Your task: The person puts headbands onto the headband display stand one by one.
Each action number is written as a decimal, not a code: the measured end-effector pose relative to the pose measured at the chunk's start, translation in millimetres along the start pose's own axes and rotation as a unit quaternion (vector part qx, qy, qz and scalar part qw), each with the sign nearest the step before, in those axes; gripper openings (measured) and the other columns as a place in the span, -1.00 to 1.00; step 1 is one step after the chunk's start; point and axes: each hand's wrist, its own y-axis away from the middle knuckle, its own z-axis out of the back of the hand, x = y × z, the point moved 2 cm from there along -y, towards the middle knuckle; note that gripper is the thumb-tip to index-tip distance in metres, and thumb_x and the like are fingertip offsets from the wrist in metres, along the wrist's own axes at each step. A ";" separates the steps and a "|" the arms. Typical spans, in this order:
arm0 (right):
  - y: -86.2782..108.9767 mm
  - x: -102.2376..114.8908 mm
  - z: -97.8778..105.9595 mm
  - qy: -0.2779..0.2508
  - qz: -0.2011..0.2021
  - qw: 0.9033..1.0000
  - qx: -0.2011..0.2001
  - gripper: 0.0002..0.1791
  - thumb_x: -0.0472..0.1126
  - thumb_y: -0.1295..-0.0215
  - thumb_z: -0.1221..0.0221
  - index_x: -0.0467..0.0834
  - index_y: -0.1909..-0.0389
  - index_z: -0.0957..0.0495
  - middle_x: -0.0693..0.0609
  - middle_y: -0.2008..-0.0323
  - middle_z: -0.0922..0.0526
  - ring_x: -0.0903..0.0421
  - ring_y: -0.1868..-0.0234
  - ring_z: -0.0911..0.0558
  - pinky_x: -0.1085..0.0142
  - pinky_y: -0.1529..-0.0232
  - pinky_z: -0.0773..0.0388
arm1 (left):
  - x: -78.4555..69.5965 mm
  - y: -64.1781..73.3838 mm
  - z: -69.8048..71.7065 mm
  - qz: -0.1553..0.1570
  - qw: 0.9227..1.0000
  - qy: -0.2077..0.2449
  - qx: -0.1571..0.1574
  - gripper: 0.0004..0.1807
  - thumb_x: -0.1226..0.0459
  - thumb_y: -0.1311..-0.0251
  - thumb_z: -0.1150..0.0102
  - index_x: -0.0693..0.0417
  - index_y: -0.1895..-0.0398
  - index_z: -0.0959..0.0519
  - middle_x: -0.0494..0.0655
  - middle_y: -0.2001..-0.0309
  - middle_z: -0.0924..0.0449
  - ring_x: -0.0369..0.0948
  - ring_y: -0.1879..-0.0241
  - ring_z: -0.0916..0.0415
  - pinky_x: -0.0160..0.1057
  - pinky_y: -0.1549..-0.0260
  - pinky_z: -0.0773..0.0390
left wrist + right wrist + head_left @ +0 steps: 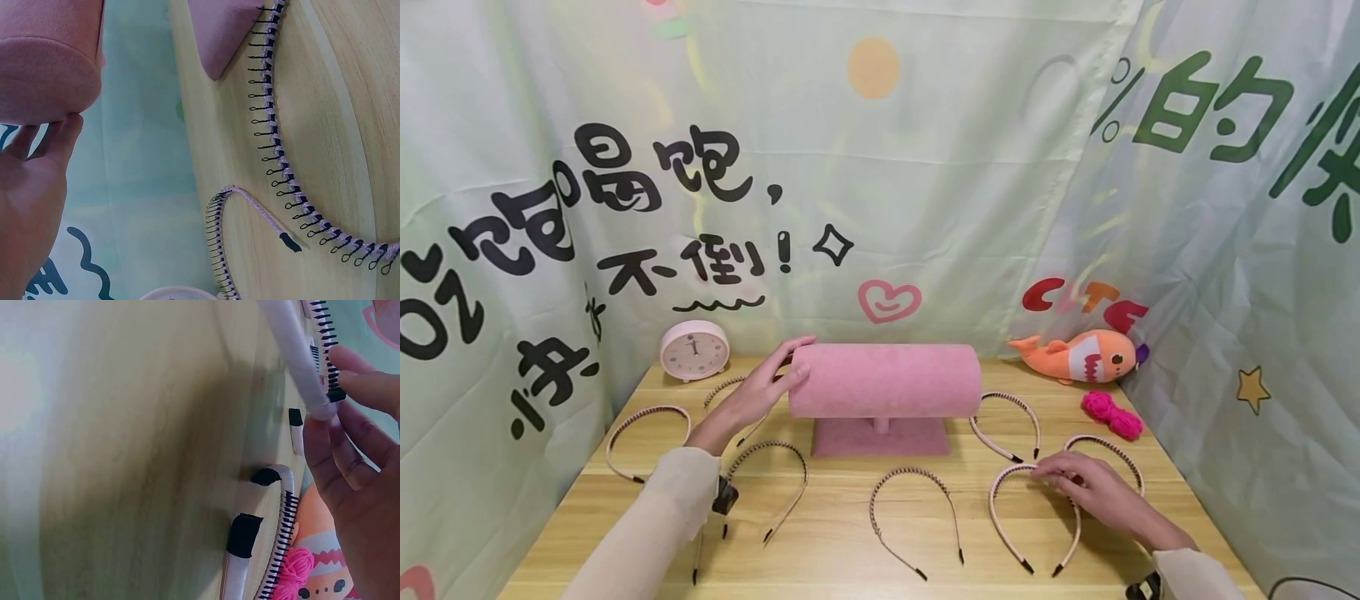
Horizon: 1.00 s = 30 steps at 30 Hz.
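A pink padded T-bar display stand (886,381) stands at the back middle. My left hand (765,387) touches its left end with nearly straight fingers; the left wrist view shows the fingertips (74,122) at the roll's end rim. At front right, my right hand (1093,487) pinches the top of a pale headband (994,508) with comb-like teeth and dark tips. In the right wrist view this headband (290,356) passes between thumb and fingers. Another headband (1123,454) lies just behind the right hand, partly covered by it.
More headbands lie around the stand: one at front centre (874,512), one right of the stand (1036,421), several at left (610,442). A pink clock (695,350) stands back left. An orange plush whale (1052,357) and pink yarn (1112,415) sit back right. Printed curtains enclose the table.
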 end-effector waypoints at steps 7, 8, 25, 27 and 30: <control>0.2 2.1 2.5 -0.003 -0.005 1.000 0.021 -0.73 -0.41 -0.51 -0.28 -0.07 -0.06 -0.79 -0.12 -0.04 -0.82 0.43 -0.03 -0.66 0.40 0.13 -0.69 | -0.6 0.1 -0.4 -0.006 1.000 -0.004 -0.001 -0.38 -0.06 -0.70 0.04 -0.34 -0.73 -0.19 0.02 -0.74 -0.13 0.25 -0.67 -0.13 0.52 -0.53 -0.19; 0.2 2.7 2.7 -0.003 -0.004 1.000 0.021 -0.74 -0.41 -0.52 -0.28 -0.07 -0.06 -0.79 -0.11 -0.03 -0.82 0.43 -0.02 -0.66 0.40 0.14 -0.69 | -0.3 0.0 -0.3 -0.007 1.000 -0.005 -0.002 -0.38 -0.06 -0.70 0.04 -0.34 -0.73 -0.19 0.02 -0.74 -0.13 0.25 -0.67 -0.14 0.52 -0.53 -0.20; 1.5 0.4 1.8 0.005 -0.010 1.000 0.017 -0.72 -0.42 -0.52 -0.27 -0.05 -0.06 -0.78 -0.11 -0.05 -0.81 0.44 -0.06 -0.66 0.40 0.11 -0.70 | 1.2 -0.8 0.1 -0.004 1.000 0.001 0.001 -0.37 -0.07 -0.69 0.03 -0.35 -0.72 -0.19 0.02 -0.73 -0.15 0.24 -0.66 -0.17 0.49 -0.52 -0.25; 1.3 0.6 1.9 0.008 -0.008 1.000 0.013 -0.73 -0.42 -0.51 -0.28 -0.05 -0.05 -0.78 -0.09 -0.03 -0.81 0.42 -0.03 -0.67 0.39 0.13 -0.70 | 1.2 -0.9 0.2 -0.003 1.000 0.003 0.001 -0.37 -0.07 -0.69 0.02 -0.35 -0.72 -0.19 0.02 -0.73 -0.15 0.25 -0.66 -0.16 0.49 -0.52 -0.25; 0.9 0.4 2.1 0.005 -0.005 1.000 0.006 -0.76 -0.41 -0.51 -0.29 -0.07 -0.03 -0.78 -0.07 -0.01 -0.81 0.42 -0.01 -0.67 0.40 0.14 -0.70 | 1.5 -1.1 0.3 -0.003 1.000 0.003 0.000 -0.37 -0.07 -0.69 0.02 -0.34 -0.72 -0.19 0.03 -0.73 -0.15 0.25 -0.66 -0.16 0.49 -0.53 -0.25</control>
